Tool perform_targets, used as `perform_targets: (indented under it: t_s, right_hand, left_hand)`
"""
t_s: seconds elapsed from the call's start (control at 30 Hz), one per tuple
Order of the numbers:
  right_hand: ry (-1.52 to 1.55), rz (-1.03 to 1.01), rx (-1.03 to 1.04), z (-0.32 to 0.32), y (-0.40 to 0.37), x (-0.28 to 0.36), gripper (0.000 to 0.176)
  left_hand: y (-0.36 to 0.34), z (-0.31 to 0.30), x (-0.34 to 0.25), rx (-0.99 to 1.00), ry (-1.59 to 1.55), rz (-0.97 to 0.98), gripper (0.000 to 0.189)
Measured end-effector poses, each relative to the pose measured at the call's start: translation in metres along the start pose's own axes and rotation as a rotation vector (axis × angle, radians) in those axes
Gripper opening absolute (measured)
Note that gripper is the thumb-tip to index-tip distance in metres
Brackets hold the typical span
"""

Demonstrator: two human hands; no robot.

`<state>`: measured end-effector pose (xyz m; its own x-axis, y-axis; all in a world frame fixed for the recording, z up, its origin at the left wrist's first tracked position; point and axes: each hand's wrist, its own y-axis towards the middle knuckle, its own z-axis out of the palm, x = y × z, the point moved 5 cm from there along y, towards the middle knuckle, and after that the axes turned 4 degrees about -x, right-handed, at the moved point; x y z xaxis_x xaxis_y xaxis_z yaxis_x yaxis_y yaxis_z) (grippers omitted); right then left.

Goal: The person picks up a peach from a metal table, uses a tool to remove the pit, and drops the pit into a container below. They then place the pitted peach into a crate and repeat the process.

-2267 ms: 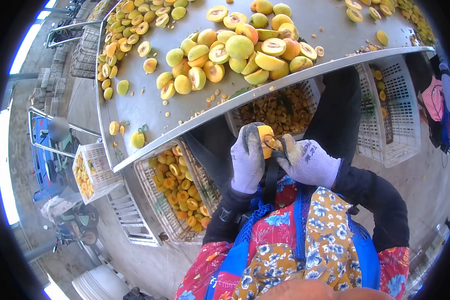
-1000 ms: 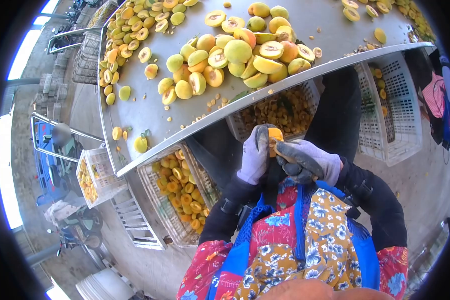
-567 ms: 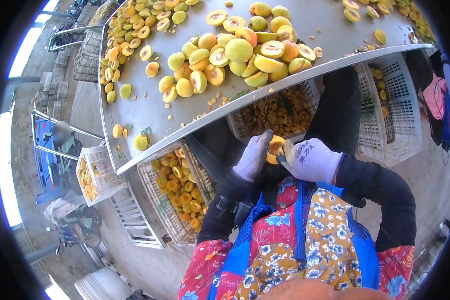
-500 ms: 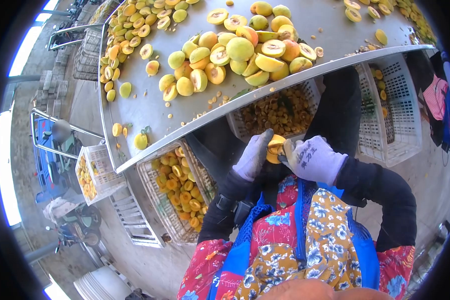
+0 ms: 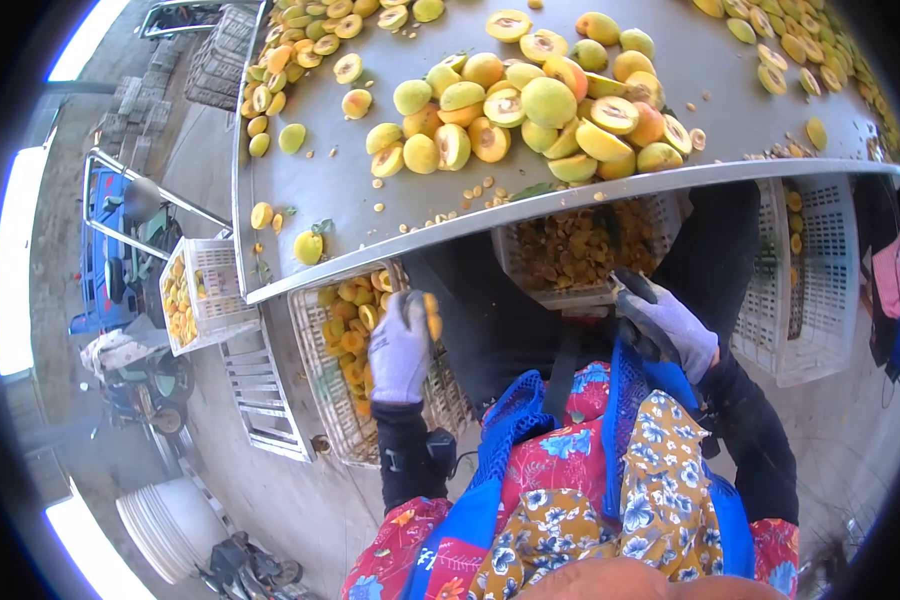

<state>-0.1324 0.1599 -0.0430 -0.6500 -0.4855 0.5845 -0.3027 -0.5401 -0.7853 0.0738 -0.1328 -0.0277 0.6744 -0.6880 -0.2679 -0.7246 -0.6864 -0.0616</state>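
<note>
Fingers on the left hand [image 5: 398, 352] are pinched round a piece of orange fruit [image 5: 432, 316]. The piece pokes out on the side by the person's legs. From where I stand, the hand is right at a crate of fruit halves [image 5: 328, 410], though I can't tell if it is above the rim or lower. Fingers on the right hand [image 5: 667, 320] are bent in, and I can't tell if they hold something thin. That hand is near another crate [image 5: 667, 218], the one under the table with lots of brown bits in it.

A second ago, both hands were close together on one fruit in front of the lap. Now they are well apart. The left one has gone out to the side with the fruit, and the right one is near the legs. To me, that means the two-hand part is done for this piece.

Farther out is the big metal table [image 5: 310, 190]. A heap of yellow and green fruit [image 5: 549, 102] sits on it, some whole and some cut with brown middles showing. Little bits lie along the front edge. Past the left end is a small white crate [image 5: 232, 285] with more fruit.
</note>
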Motion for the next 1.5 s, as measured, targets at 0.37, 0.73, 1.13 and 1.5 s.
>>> perform_targets:
  t_s: [0.37,0.73,1.13,1.5]
  right_hand:
    - [-0.496,-0.513,-0.105,-0.001,0.007,0.01,0.027]
    - [-0.831,-0.886,-0.294,0.048,-0.029,0.079,0.036]
    - [-1.364,-1.073,-0.287,0.08,-0.022,0.123,0.038]
    - [-1.547,-1.013,-0.211,0.086,-0.016,0.119,0.044]
  left_hand:
    - [0.195,-0.007,-0.053,-0.099,0.131,0.063,0.053]
    - [0.132,-0.001,-0.064,0.196,-1.336,-0.07,0.052]
    - [0.063,0.014,-0.145,0.471,-1.684,-0.163,0.059]
    - [0.064,0.006,-0.151,0.203,-1.59,-0.304,0.056]
